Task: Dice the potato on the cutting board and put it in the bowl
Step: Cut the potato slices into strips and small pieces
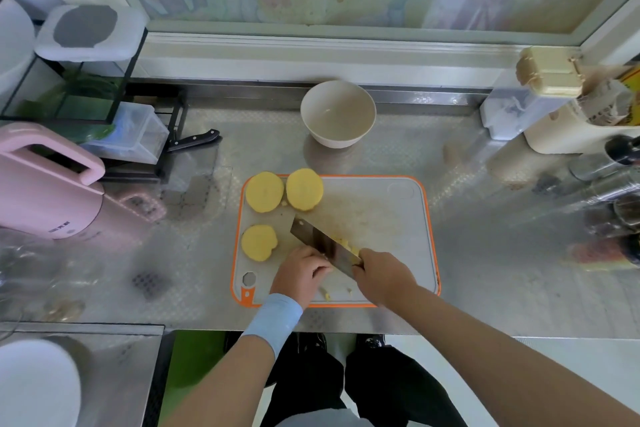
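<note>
- Scraps (327, 295) lie near the front edge of the cutting board (398, 218) — a brushing wrist could sweep them off.
- Left hand (299, 274) curls its fingers down on the potato piece being cut, which is mostly hidden. The knuckles sit against the cleaver (322, 243), so a tilted stroke could nick them.
- Right hand (381, 276) is wrapped round the handle, and starchy damp might loosen that grip.
- Dice (341, 241) heap beside the blade and may cling and scatter.
- Three uncut slabs (265, 191) wait at the board's left.
- Bowl (336, 139) stands well beyond the board — carried dice could spill.
</note>
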Tool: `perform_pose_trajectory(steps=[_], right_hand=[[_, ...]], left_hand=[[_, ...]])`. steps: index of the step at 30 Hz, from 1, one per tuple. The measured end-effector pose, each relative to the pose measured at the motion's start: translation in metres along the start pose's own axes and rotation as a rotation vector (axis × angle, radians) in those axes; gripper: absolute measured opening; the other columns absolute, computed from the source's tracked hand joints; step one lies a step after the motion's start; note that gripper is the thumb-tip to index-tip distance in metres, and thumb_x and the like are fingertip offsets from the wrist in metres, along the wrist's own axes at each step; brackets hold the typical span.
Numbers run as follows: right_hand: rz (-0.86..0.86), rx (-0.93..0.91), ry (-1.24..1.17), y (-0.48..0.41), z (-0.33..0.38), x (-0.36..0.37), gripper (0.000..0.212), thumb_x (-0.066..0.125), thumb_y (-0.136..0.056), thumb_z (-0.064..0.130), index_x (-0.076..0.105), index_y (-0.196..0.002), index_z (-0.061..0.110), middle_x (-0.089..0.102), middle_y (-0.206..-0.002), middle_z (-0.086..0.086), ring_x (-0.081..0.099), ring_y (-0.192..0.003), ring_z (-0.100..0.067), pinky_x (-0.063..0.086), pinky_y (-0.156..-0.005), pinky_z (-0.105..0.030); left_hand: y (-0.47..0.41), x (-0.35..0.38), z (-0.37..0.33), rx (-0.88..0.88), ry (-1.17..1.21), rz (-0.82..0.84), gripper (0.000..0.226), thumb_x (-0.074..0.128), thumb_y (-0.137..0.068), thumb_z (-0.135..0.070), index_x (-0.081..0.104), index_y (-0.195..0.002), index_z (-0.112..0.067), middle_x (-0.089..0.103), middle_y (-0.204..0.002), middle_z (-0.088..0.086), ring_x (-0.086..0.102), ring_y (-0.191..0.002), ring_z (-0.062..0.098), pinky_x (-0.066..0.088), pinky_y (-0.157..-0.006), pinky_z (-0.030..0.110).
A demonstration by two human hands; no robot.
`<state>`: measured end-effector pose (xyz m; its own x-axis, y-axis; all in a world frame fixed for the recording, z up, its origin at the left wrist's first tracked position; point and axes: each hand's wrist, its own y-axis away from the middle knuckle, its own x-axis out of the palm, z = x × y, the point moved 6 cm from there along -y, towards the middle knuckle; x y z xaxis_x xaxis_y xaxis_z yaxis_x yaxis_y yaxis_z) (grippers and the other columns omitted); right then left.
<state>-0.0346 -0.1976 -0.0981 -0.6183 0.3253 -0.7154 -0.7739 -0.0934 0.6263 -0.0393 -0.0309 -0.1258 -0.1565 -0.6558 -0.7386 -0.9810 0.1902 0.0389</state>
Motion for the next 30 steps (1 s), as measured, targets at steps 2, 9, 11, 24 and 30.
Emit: perform_pose_trajectory(steps=[2,9,11,24,30], right_hand=[[-0.028,0.006,0.010,0.000,-0.009,-0.012,0.022,0.043,-0.096,0.033,0.043,-0.079,0.020,0.054,-0.074,0.000,0.054,-0.067,-0.023,0.039,-0.055,-0.031],[-0.093,0.028,-0.050,0.004,-0.019,-0.041,0.023,0.048,-0.089,0.035,0.046,-0.073,0.019,0.058,-0.069,-0.001,0.051,-0.058,-0.018,0.040,-0.053,-0.029],[-0.111,0.043,-0.105,0.003,-0.021,-0.044,0.022,0.048,-0.088,0.036,0.049,-0.074,0.018,0.058,-0.069,-0.002,0.050,-0.058,-0.018,0.038,-0.051,-0.029],[-0.145,0.110,-0.268,0.001,-0.036,-0.049,0.019,0.048,-0.089,0.029,0.051,-0.078,0.013,0.057,-0.073,-0.003,0.047,-0.059,-0.019,0.038,-0.053,-0.031],[-0.132,0.096,-0.279,0.001,-0.035,-0.053,0.019,0.048,-0.091,0.030,0.053,-0.081,0.014,0.059,-0.076,-0.004,0.049,-0.060,-0.018,0.040,-0.053,-0.031]], left_hand=[[-0.009,0.002,-0.008,-0.018,0.010,0.065,0.006,0.069,-0.085,-0.018,0.075,-0.086,-0.017,0.063,-0.091,-0.005,0.055,-0.090,0.013,0.046,-0.076,0.024],[-0.040,-0.057,0.008,-0.187,-0.172,-0.142,0.020,0.053,-0.089,-0.012,0.066,-0.104,-0.018,0.057,-0.110,0.002,0.060,-0.088,0.026,0.049,-0.066,0.033],[-0.054,-0.064,0.019,-0.279,-0.246,-0.068,0.031,0.048,-0.091,-0.012,0.057,-0.119,-0.021,0.049,-0.128,-0.002,0.061,-0.093,0.026,0.048,-0.067,0.034],[-0.075,-0.061,0.025,-0.266,-0.546,0.107,0.039,0.053,-0.088,-0.008,0.052,-0.121,-0.028,0.060,-0.116,-0.004,0.064,-0.091,0.025,0.050,-0.064,0.035],[-0.085,-0.067,0.018,-0.224,-0.622,0.167,0.034,0.053,-0.083,0.000,0.055,-0.110,-0.020,0.058,-0.104,0.002,0.061,-0.082,0.027,0.041,-0.056,0.033]])
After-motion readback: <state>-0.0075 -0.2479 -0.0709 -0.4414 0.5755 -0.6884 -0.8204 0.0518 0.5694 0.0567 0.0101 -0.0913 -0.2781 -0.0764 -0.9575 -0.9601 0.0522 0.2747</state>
